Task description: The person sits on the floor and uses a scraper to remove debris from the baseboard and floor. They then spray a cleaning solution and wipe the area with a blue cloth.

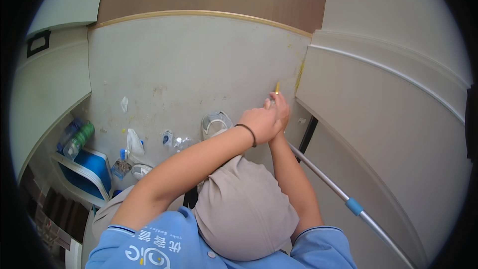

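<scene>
My left hand (pixel 261 124), with a dark band at its wrist, is curled and overlaps my right hand (pixel 282 110). From the fingers of my right hand a narrow yellow-tipped tool (pixel 277 87) points away from me, low over the grey floor (pixel 194 56). Its handle is mostly hidden by the hands, and its exact kind is unclear. I cannot tell whether my left hand also grips it. Ahead and to the right, yellow residue (pixel 300 74) lies along the floor's edge by the white panel. Small yellow specks show farther up.
A metal pole (pixel 321 173) with a blue collar slants at right. At left are a blue-and-white stool (pixel 98 172), a green bottle (pixel 83 136), a plastic bottle (pixel 121 166) and a white bag (pixel 134 144). My shoe (pixel 216 121) is near the middle. A yellowish strip (pixel 194 13) borders brown flooring.
</scene>
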`<state>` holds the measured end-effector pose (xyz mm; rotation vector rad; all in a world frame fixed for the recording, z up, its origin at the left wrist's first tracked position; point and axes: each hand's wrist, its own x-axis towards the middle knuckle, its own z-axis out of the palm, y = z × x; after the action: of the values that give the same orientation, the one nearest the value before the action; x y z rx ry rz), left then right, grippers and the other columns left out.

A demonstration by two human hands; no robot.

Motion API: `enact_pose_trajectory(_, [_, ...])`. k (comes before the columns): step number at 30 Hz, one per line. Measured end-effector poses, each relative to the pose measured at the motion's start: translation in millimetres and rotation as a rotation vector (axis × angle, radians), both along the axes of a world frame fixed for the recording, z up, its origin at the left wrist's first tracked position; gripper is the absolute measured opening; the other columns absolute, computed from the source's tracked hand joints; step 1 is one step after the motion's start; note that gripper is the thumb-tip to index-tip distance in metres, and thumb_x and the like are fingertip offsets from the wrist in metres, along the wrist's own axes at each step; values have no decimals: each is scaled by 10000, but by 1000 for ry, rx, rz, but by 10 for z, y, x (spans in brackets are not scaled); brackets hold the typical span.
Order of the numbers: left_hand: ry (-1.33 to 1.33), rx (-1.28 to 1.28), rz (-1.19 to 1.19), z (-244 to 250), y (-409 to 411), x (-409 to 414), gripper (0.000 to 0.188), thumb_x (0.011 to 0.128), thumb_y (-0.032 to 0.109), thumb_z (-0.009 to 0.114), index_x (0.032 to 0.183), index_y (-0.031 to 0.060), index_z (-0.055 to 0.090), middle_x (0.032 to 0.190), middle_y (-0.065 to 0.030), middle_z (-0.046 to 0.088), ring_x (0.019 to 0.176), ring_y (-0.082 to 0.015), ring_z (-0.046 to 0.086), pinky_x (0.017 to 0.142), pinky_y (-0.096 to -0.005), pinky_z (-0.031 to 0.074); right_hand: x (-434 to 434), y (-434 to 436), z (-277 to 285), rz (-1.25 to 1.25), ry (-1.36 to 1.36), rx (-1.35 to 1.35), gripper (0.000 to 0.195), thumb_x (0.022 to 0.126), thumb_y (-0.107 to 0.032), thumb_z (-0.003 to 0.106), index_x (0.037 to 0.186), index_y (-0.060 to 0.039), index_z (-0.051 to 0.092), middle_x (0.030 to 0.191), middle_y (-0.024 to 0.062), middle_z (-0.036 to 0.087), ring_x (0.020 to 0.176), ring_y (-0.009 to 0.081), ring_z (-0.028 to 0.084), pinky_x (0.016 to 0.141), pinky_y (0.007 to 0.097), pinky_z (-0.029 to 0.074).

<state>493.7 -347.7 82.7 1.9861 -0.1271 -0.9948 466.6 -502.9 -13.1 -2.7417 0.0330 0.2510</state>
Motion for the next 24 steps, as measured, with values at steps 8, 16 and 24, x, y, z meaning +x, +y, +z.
enact_pose_trajectory(8, [304, -22, 438, -186, 966, -1044, 500, 1018, 443, 537, 1265, 19, 632, 998, -215, 740, 967, -401, 701, 860, -459, 541, 179, -86, 54, -154, -51, -83, 226, 907, -183, 637, 1101, -108, 725, 1213, 113, 694, 1108, 371, 628, 957, 467, 523])
enact_pose_trajectory(16, [359, -80, 753, -675, 1137, -1740, 399, 1020, 385, 559, 1050, 13, 701, 849, -149, 713, 798, -262, 675, 764, -392, 522, -205, 46, -103, -37, -141, -60, 224, 878, -142, 667, 1091, -124, 734, 1272, 141, 690, 1133, 380, 631, 985, 455, 516])
enact_pose_trajectory(24, [90, 118, 889, -729, 1908, -1679, 362, 1021, 356, 565, 1057, 23, 701, 751, -151, 670, 711, -264, 655, 679, -400, 509, 118, -122, -25, -99, -156, -73, 177, 893, -172, 638, 1045, -100, 692, 1062, 89, 693, 966, 355, 635, 868, 471, 519])
